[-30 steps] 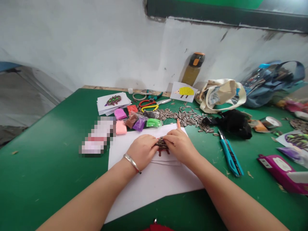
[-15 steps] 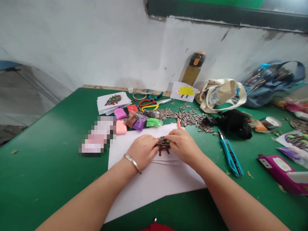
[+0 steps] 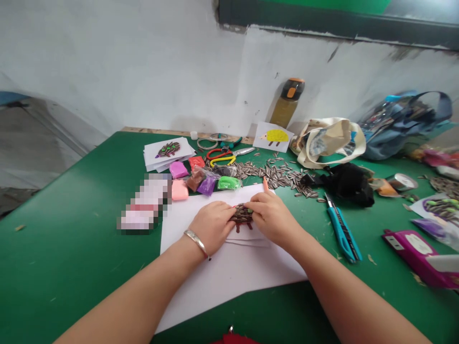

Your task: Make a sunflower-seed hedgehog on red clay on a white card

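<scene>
A hedgehog picture [image 3: 242, 215] lies in front of me, its body covered in striped sunflower seeds, with dark red feet below. My left hand [image 3: 211, 224] rests on its left side, fingers stretched out and thumb along the lower edge. On the opposite side, my right hand [image 3: 274, 215] has its fingers curled together, the tips touching the seeds; whatever they may pinch is hidden. A bit of green shows by the right fingertips. Behind that hand an orange pointed object [image 3: 265, 184] sticks up. Under the picture are more sheets and a large white sheet [image 3: 215, 291].
Clay packets [image 3: 229, 182] and loose sunflower seeds [image 3: 279, 174] lie beyond the sheet, near scissors [image 3: 224, 157]. A blue utility knife [image 3: 342, 234] and a magenta case [image 3: 419, 258] are at right. A finished hedgehog card [image 3: 168, 149] is back left; a bottle [image 3: 287, 102] stands by the wall.
My right fingertips have shifted slightly left over the seeds, covering more of the green piece. My left hand stays in place.
</scene>
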A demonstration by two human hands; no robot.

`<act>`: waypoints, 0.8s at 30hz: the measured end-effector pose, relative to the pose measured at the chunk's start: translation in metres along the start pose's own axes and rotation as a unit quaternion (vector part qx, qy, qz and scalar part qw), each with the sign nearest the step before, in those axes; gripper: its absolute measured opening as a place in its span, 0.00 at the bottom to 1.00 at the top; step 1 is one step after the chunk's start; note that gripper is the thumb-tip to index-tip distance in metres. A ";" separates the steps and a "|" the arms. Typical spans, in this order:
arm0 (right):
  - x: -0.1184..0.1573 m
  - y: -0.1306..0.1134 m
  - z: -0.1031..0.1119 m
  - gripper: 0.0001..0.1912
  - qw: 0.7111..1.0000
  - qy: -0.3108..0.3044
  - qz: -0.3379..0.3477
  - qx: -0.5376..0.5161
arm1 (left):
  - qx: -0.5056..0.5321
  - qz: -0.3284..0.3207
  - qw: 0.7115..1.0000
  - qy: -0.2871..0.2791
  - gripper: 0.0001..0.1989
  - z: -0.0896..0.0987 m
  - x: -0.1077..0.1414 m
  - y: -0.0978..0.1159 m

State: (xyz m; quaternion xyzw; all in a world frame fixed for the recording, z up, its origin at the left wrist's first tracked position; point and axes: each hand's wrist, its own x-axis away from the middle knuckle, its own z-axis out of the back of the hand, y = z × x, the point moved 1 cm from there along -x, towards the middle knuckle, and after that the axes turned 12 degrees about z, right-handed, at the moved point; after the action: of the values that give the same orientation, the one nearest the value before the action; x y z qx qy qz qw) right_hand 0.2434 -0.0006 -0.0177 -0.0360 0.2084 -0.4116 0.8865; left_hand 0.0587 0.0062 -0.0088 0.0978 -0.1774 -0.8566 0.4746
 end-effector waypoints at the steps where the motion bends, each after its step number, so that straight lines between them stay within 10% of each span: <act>1: 0.000 0.001 0.001 0.17 1.000 0.006 -0.005 -0.003 | 0.000 0.000 1.000 0.000 0.07 0.000 0.000 0.000; 24: -0.002 -0.005 -0.003 0.14 1.000 0.014 0.013 0.006 | 0.002 -0.001 1.000 0.005 0.07 -0.001 0.001 0.000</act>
State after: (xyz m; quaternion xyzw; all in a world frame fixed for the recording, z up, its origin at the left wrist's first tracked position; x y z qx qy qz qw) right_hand 0.2372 -0.0017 -0.0189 -0.0224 0.2187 -0.4020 0.8889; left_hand 0.0581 0.0049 -0.0098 0.1033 -0.1770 -0.8564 0.4740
